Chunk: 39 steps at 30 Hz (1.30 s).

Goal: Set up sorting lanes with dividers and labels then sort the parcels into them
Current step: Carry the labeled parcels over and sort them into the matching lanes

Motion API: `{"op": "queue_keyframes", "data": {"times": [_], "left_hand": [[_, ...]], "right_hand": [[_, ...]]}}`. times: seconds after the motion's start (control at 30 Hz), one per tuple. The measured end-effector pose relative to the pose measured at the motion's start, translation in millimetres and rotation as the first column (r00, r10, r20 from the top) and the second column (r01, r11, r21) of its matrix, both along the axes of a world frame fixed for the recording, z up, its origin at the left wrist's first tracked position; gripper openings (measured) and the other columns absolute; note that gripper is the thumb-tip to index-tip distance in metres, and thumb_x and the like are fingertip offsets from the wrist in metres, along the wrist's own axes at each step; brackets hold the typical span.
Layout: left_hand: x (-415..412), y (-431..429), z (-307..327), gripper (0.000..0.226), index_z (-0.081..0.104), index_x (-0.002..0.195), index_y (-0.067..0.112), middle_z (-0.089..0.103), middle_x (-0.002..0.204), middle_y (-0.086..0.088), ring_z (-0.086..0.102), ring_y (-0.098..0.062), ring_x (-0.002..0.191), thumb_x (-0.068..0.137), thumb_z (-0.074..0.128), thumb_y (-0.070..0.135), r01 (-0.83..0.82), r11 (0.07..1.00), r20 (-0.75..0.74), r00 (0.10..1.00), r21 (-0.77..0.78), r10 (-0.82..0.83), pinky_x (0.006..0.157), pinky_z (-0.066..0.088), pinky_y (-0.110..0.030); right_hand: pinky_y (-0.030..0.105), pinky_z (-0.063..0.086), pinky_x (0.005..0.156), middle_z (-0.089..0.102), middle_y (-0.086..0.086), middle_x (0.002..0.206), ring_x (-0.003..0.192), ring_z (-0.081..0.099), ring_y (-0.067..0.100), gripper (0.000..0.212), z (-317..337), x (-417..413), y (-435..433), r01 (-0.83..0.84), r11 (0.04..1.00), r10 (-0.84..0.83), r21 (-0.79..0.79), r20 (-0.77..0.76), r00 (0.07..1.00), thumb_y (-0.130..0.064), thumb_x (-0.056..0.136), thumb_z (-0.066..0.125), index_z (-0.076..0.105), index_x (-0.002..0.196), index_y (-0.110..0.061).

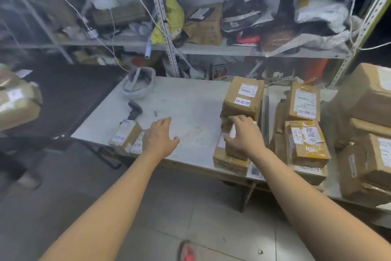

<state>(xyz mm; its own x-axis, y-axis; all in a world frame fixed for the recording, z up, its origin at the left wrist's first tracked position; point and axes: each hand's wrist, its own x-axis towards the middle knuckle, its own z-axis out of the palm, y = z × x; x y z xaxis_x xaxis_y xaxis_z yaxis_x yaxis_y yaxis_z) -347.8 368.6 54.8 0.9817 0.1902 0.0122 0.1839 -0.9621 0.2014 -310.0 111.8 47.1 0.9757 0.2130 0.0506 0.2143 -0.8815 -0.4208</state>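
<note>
White helmet (138, 86) far left on table (186, 104), scanner (134, 110) just nearer; yellow bag (173, 15) on far shelf (232, 50) w/ other bags; dark mat (63, 95) left.

Dim, cool indoor light, source unseen. Table (186, 99) top brightest, mild sheen, soft shadows only. Upper left hazy, milky; shelf (101, 43) contents washed out. Parcel (19, 99) at left edge motion-blurred. Wide-angle bend: uprights (162, 19) lean, curve toward frame edges. Centre fairly sharp; far right corner nearly black
</note>
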Motion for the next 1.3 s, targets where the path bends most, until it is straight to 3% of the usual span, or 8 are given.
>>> {"op": "queue_keyframes", "data": {"times": [0.27,0.37,0.43,0.67,1.0,1.2,1.3], "left_hand": [[-20,118,-19,0.056,0.044,0.139,0.020,0.050,0.140,-0.003,0.046,-0.026,0.127,0.089,0.053,0.043,-0.098,0.995,-0.003,0.995,0.018,0.098,0.097,0.043,-0.043],[-16,174,-35,0.064,0.040,0.144,0.018,0.048,0.144,-0.005,0.045,-0.027,0.130,0.087,0.059,0.041,-0.104,0.994,-0.030,0.994,0.027,0.104,0.101,0.042,-0.044],[-9,211,-46,0.070,0.038,0.146,0.018,0.048,0.143,-0.005,0.045,-0.026,0.129,0.086,0.062,0.044,-0.110,0.994,-0.029,0.993,0.011,0.110,0.101,0.041,-0.044],[17,301,-84,0.067,0.051,0.122,0.023,0.061,0.113,-0.001,0.056,-0.025,0.106,0.071,0.055,0.066,-0.027,0.999,-0.078,0.997,-0.038,0.024,0.080,0.050,-0.039],[42,327,-131,0.098,0.034,0.131,0.014,0.060,0.115,-0.006,0.061,-0.029,0.103,0.061,0.071,0.072,-0.139,0.944,-0.150,0.984,-0.299,0.097,0.075,0.053,-0.040],[51,318,-143,0.097,0.036,0.134,0.021,0.061,0.119,-0.001,0.063,-0.026,0.103,0.057,0.077,0.064,-0.201,0.884,-0.144,0.978,-0.421,0.154,0.075,0.055,-0.039],[52,314,-144,0.095,0.039,0.134,0.024,0.063,0.117,0.002,0.064,-0.024,0.101,0.056,0.080,0.059,-0.226,0.865,-0.131,0.974,-0.448,0.186,0.073,0.053,-0.036]], "right_hand": [[0.042,0.035,0.110,0.045,0.004,0.148,0.134,0.041,0.027,0.059,-4,6,111,-0.099,0.986,0.102,-0.134,0.018,0.995,-0.036,0.093,0.060,0.040,0.147,-0.021],[0.041,0.037,0.107,0.047,0.005,0.145,0.132,0.042,0.027,0.058,-14,13,161,-0.109,0.982,0.110,-0.153,0.000,0.994,-0.034,0.093,0.058,0.042,0.146,-0.019],[0.041,0.040,0.103,0.047,0.006,0.144,0.131,0.043,0.027,0.058,-21,17,194,-0.097,0.981,0.094,-0.166,-0.025,0.995,-0.034,0.093,0.057,0.041,0.146,-0.018],[0.036,0.042,0.096,0.046,0.002,0.144,0.133,0.040,0.022,0.058,-47,18,295,0.010,0.982,-0.035,-0.189,-0.128,0.991,-0.032,0.092,0.056,0.040,0.147,-0.019],[0.038,0.046,0.089,0.050,0.006,0.136,0.126,0.045,0.026,0.066,-89,21,374,0.044,0.980,-0.092,-0.192,-0.246,0.965,-0.037,0.088,0.059,0.036,0.147,-0.020],[0.044,0.045,0.096,0.023,0.006,0.157,0.138,0.033,0.028,0.089,-130,26,406,0.188,0.979,-0.204,-0.078,-0.343,0.917,-0.048,0.081,0.067,0.022,0.152,-0.022],[0.045,0.044,0.093,0.023,0.006,0.155,0.136,0.033,0.029,0.096,-147,26,421,0.272,0.962,-0.251,0.007,-0.365,0.897,-0.055,0.079,0.067,0.017,0.153,-0.020]]}}
